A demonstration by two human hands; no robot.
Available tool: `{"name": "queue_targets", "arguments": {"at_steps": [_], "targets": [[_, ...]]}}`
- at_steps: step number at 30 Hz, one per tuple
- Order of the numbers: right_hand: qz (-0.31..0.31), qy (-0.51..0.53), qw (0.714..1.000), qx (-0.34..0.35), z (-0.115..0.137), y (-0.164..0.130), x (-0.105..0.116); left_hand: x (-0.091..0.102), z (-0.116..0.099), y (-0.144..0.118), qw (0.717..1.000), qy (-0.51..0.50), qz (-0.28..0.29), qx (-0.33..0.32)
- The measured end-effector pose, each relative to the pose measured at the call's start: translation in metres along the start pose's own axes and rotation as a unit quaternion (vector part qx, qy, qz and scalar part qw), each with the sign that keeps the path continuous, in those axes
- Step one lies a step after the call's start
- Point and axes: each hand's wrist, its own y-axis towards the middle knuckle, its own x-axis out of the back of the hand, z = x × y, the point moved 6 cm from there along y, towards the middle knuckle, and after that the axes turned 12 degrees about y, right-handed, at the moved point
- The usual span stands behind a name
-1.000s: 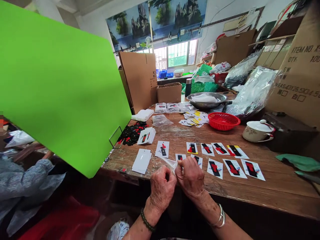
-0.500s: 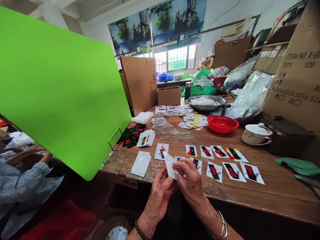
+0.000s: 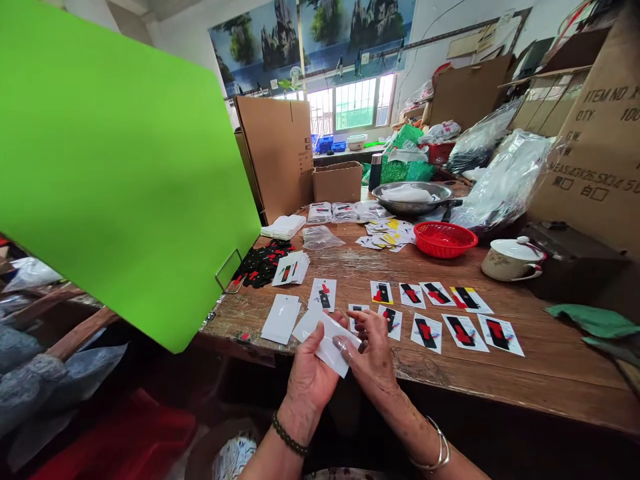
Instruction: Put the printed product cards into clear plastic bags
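My left hand grips a glossy white card, its thumb lying on top. The card is tilted in front of the table edge and appears to have clear plastic on it. From the other side my right hand pinches the card's right edge with the thumb, its fingers partly behind. Just beyond is a printed card with a black and red piece. A pile of blank white cards lies left of it. To the right, several printed cards with black and red pieces form two rows.
Black and red pieces are heaped beside a stack of cards. A bright green board blocks the left side. Farther back stand a red basket, a lidded mug, a metal pan and cardboard boxes.
The white card has turned from upright to a flatter slant, showing more of its face. My left thumb now lies over it, and my right hand has shifted to its right edge.
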Motion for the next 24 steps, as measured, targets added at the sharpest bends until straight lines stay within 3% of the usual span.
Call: {"name": "queue_targets", "arguments": {"at_steps": [3, 6, 10, 12, 15, 18, 20, 22, 24], "targets": [[-0.021, 0.094, 0.989, -0.114, -0.019, -0.006, -0.007, 0.001, 0.005, 0.001, 1.000, 0.029, 0.005, -0.004], [-0.047, 0.199, 0.956, -0.211, -0.036, -0.011, -0.013, 0.003, 0.002, 0.002, 0.998, 0.045, -0.015, -0.051], [-0.007, 0.268, 0.924, -0.273, -0.040, -0.017, -0.025, 0.002, 0.007, 0.002, 0.998, 0.035, -0.021, -0.044], [0.009, 0.260, 0.928, -0.266, -0.037, -0.023, -0.028, 0.006, 0.011, 0.004, 0.998, 0.027, -0.036, -0.035], [0.023, 0.190, 0.959, -0.211, -0.033, -0.028, -0.023, 0.019, 0.012, 0.009, 0.996, 0.034, -0.075, -0.030], [0.119, 0.089, 0.974, -0.169, -0.035, -0.019, -0.010, 0.028, 0.006, 0.015, 0.993, 0.058, -0.098, -0.036], [0.189, 0.015, 0.969, -0.160, -0.040, 0.000, 0.006, 0.028, 0.002, 0.016, 0.991, 0.071, -0.104, -0.043], [0.207, -0.094, 0.968, -0.104, -0.040, 0.031, 0.025, 0.024, 0.003, 0.017, 0.991, 0.078, -0.099, -0.036], [0.223, -0.224, 0.948, -0.048, -0.040, 0.063, 0.036, 0.017, 0.009, 0.019, 0.993, 0.085, -0.084, -0.020]]}}
